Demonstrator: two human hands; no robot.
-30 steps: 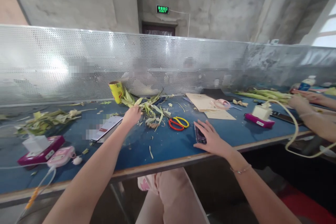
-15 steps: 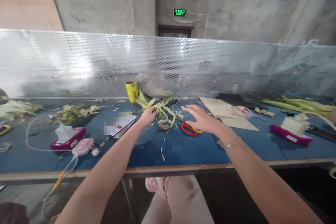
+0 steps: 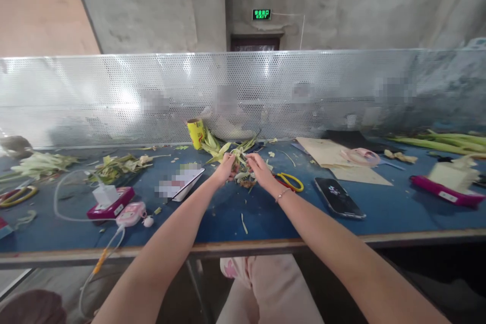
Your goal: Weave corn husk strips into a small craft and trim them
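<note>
Pale green corn husks [image 3: 214, 154] lie in a loose heap at the middle of the table. My left hand [image 3: 227, 166] is closed on a husk piece at the heap's near side. Close beside it, my right hand [image 3: 259, 167] pinches at the same husk; its fingertips are small and partly hidden. Scissors with red and yellow handles [image 3: 295, 180] lie just right of my right wrist, their blades hidden by the hand. Shredded brown and green scraps [image 3: 246, 181] sit under and between my hands.
A yellow cylinder [image 3: 196, 134] stands behind the husks. A propped phone [image 3: 186, 183] is to the left, a dark phone [image 3: 337, 197] to the right. Purple power strips [image 3: 121, 201] with cables, brown paper [image 3: 315, 154], tape [image 3: 364, 157] and more husks [image 3: 117, 167] lie around. A perforated metal screen [image 3: 170, 76] borders the back.
My right hand has moved left from above the scissors to the husk beside my left hand, its spread fingers now closed. The dark phone on the right has come into full view.
</note>
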